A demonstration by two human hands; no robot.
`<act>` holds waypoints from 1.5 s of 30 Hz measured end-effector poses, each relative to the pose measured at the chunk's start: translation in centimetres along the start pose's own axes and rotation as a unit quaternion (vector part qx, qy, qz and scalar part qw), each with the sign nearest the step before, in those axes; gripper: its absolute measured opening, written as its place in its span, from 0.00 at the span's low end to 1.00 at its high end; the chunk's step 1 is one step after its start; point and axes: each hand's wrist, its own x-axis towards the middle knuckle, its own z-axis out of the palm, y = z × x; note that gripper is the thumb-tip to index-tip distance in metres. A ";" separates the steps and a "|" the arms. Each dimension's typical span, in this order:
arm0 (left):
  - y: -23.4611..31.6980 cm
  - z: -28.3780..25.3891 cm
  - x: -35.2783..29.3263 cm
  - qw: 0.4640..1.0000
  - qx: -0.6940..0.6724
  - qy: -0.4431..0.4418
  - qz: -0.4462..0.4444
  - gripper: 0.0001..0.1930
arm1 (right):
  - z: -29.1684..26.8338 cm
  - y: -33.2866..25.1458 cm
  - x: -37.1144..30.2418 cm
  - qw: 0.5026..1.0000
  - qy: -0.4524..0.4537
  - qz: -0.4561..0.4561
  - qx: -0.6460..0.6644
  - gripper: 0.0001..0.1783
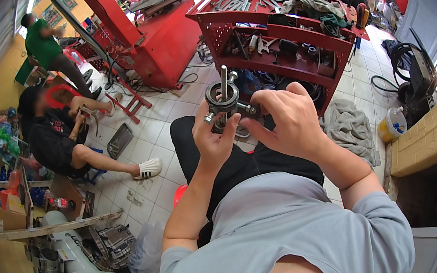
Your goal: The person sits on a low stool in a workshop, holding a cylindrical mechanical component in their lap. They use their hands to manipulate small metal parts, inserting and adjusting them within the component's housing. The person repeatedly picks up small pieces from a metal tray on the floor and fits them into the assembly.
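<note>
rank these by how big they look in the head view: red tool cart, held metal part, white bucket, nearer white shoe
Largest to smallest:
1. Red tool cart
2. Metal part, helped by being close to the camera
3. White bucket
4. White shoe

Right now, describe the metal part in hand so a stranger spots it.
From the red tool cart, look nearer, to the left hand. The metal part there has a dark ring with a rod jutting above it, unlike the cart's wrenches.

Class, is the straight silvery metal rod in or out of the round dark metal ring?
In: the rod rises from inside the ring, its top end showing beyond it.
</note>
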 end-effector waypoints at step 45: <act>0.3 -0.7 1.1 0.987 0.062 0.012 0.147 0.12 | -0.4 -0.5 -0.2 0.999 -0.007 0.000 0.054 0.14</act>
